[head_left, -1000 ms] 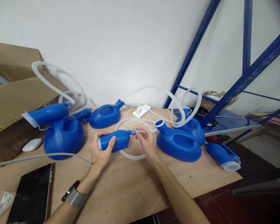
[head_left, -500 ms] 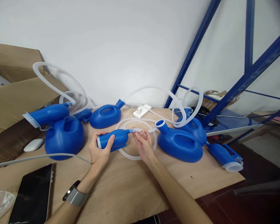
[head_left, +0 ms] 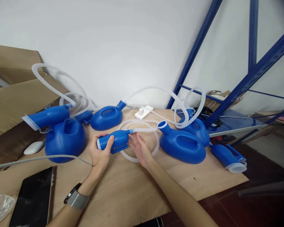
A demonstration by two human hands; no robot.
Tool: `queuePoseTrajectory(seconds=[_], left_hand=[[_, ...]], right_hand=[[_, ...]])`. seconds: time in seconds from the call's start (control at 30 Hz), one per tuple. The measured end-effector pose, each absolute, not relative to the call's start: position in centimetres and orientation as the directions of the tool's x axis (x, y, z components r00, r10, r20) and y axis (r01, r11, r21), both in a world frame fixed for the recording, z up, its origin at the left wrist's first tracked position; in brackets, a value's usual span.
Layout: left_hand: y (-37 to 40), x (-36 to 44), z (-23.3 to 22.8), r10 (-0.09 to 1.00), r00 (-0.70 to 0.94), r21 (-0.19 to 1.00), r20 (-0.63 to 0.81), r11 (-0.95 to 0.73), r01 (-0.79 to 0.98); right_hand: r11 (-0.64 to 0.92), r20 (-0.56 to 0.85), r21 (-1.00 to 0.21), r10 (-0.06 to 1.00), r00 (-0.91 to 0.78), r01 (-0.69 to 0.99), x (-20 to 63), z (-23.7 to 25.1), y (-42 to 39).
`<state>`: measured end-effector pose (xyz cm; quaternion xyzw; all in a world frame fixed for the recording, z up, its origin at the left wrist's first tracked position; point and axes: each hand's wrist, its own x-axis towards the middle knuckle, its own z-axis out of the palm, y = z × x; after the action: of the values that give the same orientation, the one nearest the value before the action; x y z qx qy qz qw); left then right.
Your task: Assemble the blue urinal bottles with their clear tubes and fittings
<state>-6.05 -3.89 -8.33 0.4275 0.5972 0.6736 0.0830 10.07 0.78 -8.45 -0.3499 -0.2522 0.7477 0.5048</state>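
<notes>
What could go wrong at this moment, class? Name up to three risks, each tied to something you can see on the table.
1. The left hand grips the blue funnel piece while the right hand lies open beside the joint, so the clear hose may slip off the narrow end.
2. The hose loops under the right hand and could snag on the fingers.
3. The blue bottle lies close by; an elbow might knock it toward the table edge.

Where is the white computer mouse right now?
The white mouse lies at the table's left edge in the head view, just left of the big round blue container and above the dark tablet.
</notes>
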Motion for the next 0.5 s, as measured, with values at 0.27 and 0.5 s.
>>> queuePoseTrajectory(seconds=[0.27,0.5], left_hand=[[-3.76,-6.20,-8.67,0.645,-0.616,0.889,0.453,-0.270,0.371],[-3.79,-6.14,-8.77,0.655,-0.583,0.875,0.480,-0.303,0.378]], right_hand=[[-0.324,-0.213,-0.828,0.937,-0.277,-0.457,10.08,-8.53,0.88],[-0.261,-0.171,-0.831,0.960,-0.222,-0.491,10.43,-8.90,1.44]])
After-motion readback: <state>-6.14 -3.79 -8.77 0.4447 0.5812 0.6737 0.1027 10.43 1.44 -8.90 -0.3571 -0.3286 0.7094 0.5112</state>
